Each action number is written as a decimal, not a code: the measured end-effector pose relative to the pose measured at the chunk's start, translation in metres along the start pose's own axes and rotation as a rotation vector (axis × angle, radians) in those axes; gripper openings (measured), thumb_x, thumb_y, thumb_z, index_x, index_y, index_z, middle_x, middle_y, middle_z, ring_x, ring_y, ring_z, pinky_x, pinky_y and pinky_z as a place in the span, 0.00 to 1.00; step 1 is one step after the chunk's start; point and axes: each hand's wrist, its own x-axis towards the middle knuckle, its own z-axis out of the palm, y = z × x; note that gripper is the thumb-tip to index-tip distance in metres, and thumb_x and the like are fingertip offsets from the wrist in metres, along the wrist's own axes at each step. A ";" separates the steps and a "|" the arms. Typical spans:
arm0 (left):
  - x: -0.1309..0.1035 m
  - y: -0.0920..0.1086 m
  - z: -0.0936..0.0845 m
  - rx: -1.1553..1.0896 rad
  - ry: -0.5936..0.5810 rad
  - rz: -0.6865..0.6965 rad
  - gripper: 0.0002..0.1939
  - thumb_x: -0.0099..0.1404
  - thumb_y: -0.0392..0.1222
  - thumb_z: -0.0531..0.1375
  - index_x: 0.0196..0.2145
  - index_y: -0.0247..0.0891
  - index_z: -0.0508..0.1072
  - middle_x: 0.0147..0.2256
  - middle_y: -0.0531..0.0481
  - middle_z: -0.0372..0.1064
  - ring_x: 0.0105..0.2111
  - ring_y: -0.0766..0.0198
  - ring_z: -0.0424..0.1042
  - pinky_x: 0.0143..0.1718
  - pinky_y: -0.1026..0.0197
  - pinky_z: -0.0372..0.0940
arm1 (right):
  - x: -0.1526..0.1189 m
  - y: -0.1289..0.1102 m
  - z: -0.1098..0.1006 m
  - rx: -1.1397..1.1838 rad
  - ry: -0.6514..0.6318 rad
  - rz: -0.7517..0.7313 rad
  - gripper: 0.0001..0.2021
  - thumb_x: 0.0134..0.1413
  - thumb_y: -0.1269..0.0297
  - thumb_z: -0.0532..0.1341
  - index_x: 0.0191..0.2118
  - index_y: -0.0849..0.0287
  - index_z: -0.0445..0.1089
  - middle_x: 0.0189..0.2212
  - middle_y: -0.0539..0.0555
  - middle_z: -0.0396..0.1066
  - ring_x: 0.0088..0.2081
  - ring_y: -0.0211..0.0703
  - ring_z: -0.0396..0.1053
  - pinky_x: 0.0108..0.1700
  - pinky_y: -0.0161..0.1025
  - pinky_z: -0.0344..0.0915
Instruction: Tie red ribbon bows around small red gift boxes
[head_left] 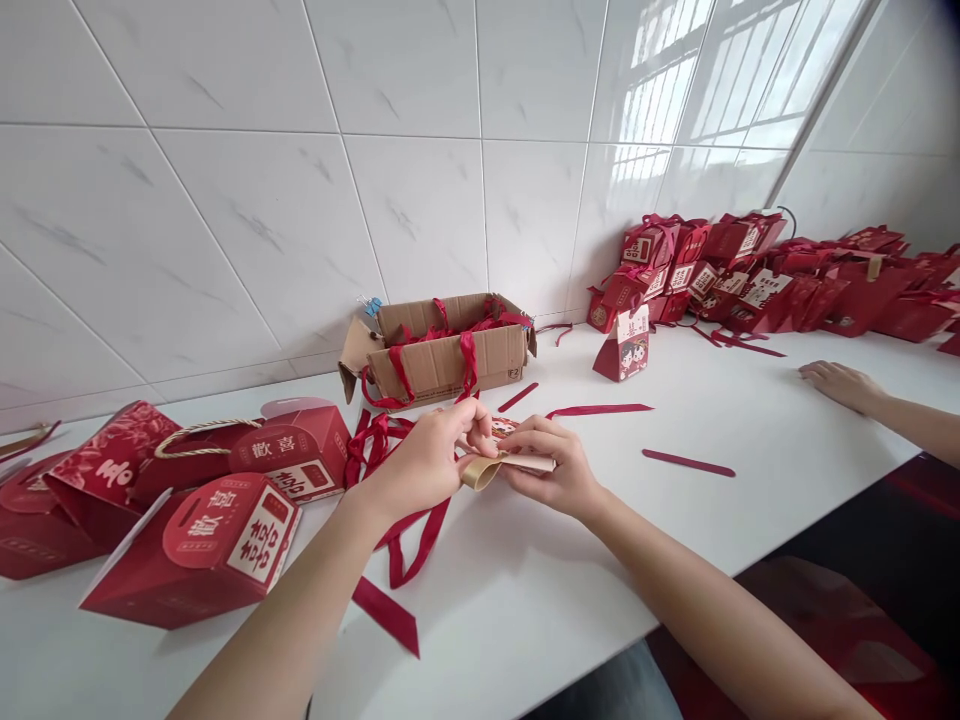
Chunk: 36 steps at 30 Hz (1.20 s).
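Over the middle of the white table, both of my hands work at a small folded paper box [534,462] with a pale side and a red printed part. My right hand [555,465] is closed around it, thumb below and fingers on top. From its near end a gold ribbon [481,473] curls out in a loop. My left hand [435,450] has its fingers pinched together at this ribbon; the fingertips partly hide the box. Loose red ribbons [420,540] lie beneath and beside my left hand.
A cardboard box [450,365] full of red ribbons stands by the wall. Several red gift boxes [217,550] sit at left. A small printed box [624,345] stands before piled gift boxes [750,270]. Another person's hand [844,387] rests at right. Red strips [688,462] lie about.
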 end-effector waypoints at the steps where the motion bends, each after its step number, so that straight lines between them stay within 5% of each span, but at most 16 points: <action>1: 0.000 0.000 0.000 0.004 -0.001 0.000 0.09 0.57 0.31 0.59 0.32 0.41 0.62 0.32 0.56 0.69 0.35 0.67 0.69 0.34 0.65 0.67 | 0.000 0.000 0.000 -0.008 -0.004 0.022 0.10 0.44 0.73 0.64 0.36 0.55 0.72 0.29 0.52 0.70 0.28 0.38 0.68 0.30 0.37 0.67; 15: 0.000 0.001 0.005 -0.019 -0.017 0.018 0.07 0.58 0.32 0.58 0.32 0.41 0.62 0.31 0.56 0.67 0.32 0.68 0.66 0.31 0.67 0.65 | 0.000 0.003 0.000 -0.067 -0.035 0.213 0.11 0.37 0.75 0.64 0.30 0.55 0.73 0.20 0.48 0.60 0.28 0.40 0.57 0.32 0.39 0.59; 23: 0.000 0.011 0.003 -0.013 -0.009 0.048 0.08 0.59 0.31 0.58 0.34 0.41 0.65 0.32 0.57 0.68 0.35 0.69 0.68 0.36 0.67 0.65 | 0.001 -0.002 -0.004 0.012 0.055 0.099 0.04 0.42 0.70 0.64 0.28 0.55 0.73 0.17 0.46 0.56 0.23 0.37 0.56 0.28 0.38 0.58; 30: 0.002 0.014 0.002 -0.110 -0.050 0.053 0.06 0.60 0.41 0.61 0.34 0.40 0.67 0.33 0.54 0.67 0.36 0.67 0.71 0.42 0.61 0.69 | 0.004 -0.006 -0.002 0.085 0.091 0.036 0.05 0.44 0.70 0.65 0.31 0.54 0.72 0.30 0.53 0.71 0.32 0.42 0.69 0.35 0.43 0.67; 36: 0.002 0.010 0.003 -0.263 -0.120 -0.015 0.10 0.60 0.44 0.62 0.33 0.39 0.65 0.31 0.55 0.63 0.34 0.66 0.71 0.35 0.63 0.70 | 0.003 -0.007 -0.003 0.129 0.086 0.027 0.06 0.44 0.72 0.63 0.31 0.55 0.71 0.29 0.53 0.74 0.32 0.43 0.72 0.36 0.43 0.69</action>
